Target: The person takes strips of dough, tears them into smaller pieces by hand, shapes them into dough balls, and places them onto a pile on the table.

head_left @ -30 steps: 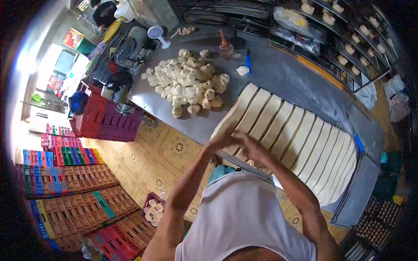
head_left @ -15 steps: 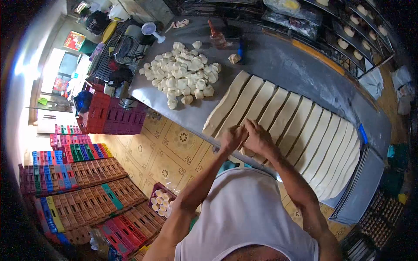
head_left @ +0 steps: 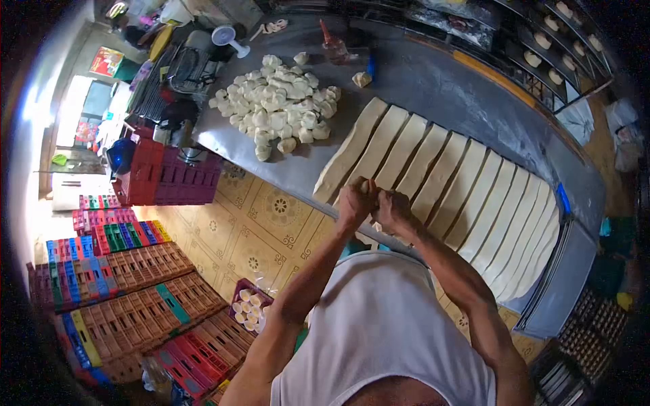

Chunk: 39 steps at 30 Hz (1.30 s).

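Note:
Long dough strips (head_left: 450, 176) lie side by side on the metal table (head_left: 460, 101). Over the near ends of the leftmost strips, my left hand (head_left: 357, 203) is closed, thumb side up. My right hand (head_left: 393, 211) is closed too and touches it. Whatever lies between the fingers is too small to make out. Left of the strips is a heap of small dough pieces (head_left: 277, 105), with a single dough piece (head_left: 362, 79) apart from it beside a blue-handled tool (head_left: 371, 65).
A red-capped bottle (head_left: 333, 47) and a white fan-like object (head_left: 230, 40) stand at the table's far side. Racks with dough trays (head_left: 542, 40) rise at the upper right. Stacked crates (head_left: 128, 277) and a crate of cups (head_left: 248, 308) are on the floor at left.
Both hands, earlier spread and blurred over the strips, have come together and closed. The whole view has shifted slightly, and the heap appears a little higher and further left.

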Available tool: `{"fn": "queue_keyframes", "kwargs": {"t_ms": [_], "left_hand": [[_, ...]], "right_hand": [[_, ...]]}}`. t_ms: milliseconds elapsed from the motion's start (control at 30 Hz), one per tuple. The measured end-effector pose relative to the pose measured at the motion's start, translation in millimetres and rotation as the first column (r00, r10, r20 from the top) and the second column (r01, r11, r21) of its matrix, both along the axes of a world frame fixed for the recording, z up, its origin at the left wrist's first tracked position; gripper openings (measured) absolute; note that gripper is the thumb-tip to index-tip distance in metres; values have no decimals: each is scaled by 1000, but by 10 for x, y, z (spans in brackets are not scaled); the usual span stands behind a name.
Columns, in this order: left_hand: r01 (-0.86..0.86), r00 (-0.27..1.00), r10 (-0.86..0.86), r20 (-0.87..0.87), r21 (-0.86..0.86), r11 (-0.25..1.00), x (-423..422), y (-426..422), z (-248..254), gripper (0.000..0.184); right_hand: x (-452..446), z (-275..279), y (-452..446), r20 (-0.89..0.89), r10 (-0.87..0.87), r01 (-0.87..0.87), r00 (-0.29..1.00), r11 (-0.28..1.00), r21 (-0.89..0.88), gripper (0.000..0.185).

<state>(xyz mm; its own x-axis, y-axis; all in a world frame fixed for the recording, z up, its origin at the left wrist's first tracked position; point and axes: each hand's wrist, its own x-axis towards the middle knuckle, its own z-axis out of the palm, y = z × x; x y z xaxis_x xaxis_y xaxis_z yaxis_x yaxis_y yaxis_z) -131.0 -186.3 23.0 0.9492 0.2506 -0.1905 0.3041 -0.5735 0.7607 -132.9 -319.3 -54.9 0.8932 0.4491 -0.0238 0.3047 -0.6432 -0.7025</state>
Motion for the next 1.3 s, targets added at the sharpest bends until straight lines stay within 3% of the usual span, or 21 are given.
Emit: {"fn": "queue_keyframes", "kwargs": {"t_ms": [100,167,200,233,267,367,400,467,500,533,600,633,700,767,800,833,900,967,1100,1167,1300], "left_hand": [[31,999,-31,-17,3,1000,259,268,-130,28],[67,957,-69,281,16,998,526,589,-214,24],[84,972,-119,204,176,981,716,833,-447,27],[109,980,-157,124,327,939,884,1060,-688,33],[54,946,-138,292,279,959,989,1229,-754,44],[73,812,-317,491,453,889,1146,1412,-377,71],[180,759,-383,526,396,901,1052,1401,-177,65],[431,902,-430,39,-77,899,824,1269,-252,54],[589,797,-567,209,-60,806,651,1148,-726,43],[715,592,-772,-234,-289,636,489,1005,-903,49],[947,289,-944,161,-193,257,44,616,-772,62],[962,242,-910,336,41,271,-120,527,-883,60],[943,262,-879,398,90,321,-106,384,-1095,52],[887,274,-953,130,-418,198,158,362,-960,42],[734,397,-910,-121,-554,394,330,459,-630,32],[467,434,-883,-180,-793,392,480,598,-549,34],[330,459,-847,-268,-834,442,602,785,-531,40],[564,397,-898,-188,-722,401,607,918,-869,39],[197,726,-681,-96,-919,341,544,1079,-728,32],[8,806,-503,-312,-844,536,602,1171,-554,36],[64,813,-530,-239,-869,491,571,1100,-463,45]], "right_hand": [[99,327,233,28,-33,35,999,997,-66,25],[254,721,479,-46,-27,29,999,998,58,19],[214,891,616,204,286,-320,936,934,158,18],[125,1097,968,504,272,-484,820,799,356,15],[17,1768,1157,380,326,-455,865,829,325,15],[140,1731,1091,35,-1,-18,999,840,543,12],[195,1472,939,-189,-214,270,958,895,354,14],[182,1141,509,-463,-533,573,709,817,-62,23],[-58,640,224,-494,-645,744,582,669,3,31],[-231,831,146,-550,-704,845,450,535,6,38],[-739,727,-37,-624,-733,943,270,332,18,44],[-942,700,-70,-615,-747,947,254,320,2,44],[-1345,520,-108,-324,-784,794,528,592,-138,42],[-1410,600,120,-438,-804,892,403,452,-7,54],[-1430,570,174,-435,-792,876,429,481,-11,61],[-1345,650,284,-396,-769,845,502,533,35,62],[-998,972,557,-510,-721,839,470,544,5,64],[-676,795,717,-456,-660,772,597,628,100,52],[-152,652,885,-459,-604,711,651,698,90,37],[81,787,1028,-431,-579,680,693,724,121,31],[143,827,923,-434,-557,622,709,783,11,21]]}}
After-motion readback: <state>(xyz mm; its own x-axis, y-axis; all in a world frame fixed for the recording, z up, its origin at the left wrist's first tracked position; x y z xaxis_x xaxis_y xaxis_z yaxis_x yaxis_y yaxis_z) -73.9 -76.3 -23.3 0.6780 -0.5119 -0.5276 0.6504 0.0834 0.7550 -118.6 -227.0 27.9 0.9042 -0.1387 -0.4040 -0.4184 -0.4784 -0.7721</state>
